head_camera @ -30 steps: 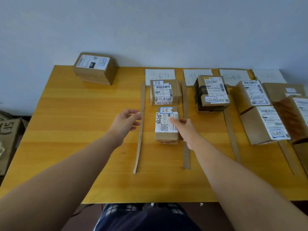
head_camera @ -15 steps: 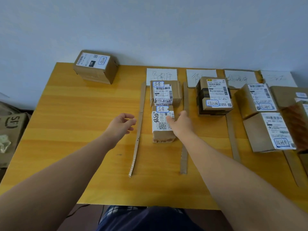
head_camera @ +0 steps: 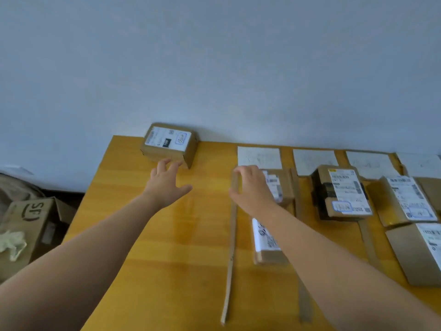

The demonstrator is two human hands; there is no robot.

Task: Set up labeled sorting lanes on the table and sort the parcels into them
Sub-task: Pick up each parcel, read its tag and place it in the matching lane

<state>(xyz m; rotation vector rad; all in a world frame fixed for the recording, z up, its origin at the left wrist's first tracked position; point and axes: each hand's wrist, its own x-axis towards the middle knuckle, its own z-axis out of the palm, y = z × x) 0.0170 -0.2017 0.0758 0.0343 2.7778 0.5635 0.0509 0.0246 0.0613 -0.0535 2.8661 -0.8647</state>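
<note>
Parcel (head_camera: pixel 168 144): small cardboard box, white label up, at far left corner of bench (head_camera: pixel 167 259), outside lanes. Left hand (head_camera: pixel 164 185) just short of its near face, fingers (head_camera: pixel 163 164) spread, holding nothing. Right hand (head_camera: pixel 250 189) over far end of cardboard strip (head_camera: pixel 229 271), loosely curled, empty. Judgement: box rigid, probably light. Grip across side walls, off slick label.

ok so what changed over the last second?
The right hand left the near lane parcel it was touching and swung up and left, holding nothing. The left hand reached forward, fingers spread, to the near edge of the lone corner parcel; contact is unclear. The head camera tilted up. The lane parcels, cardboard strips and paper labels stayed put.
</note>
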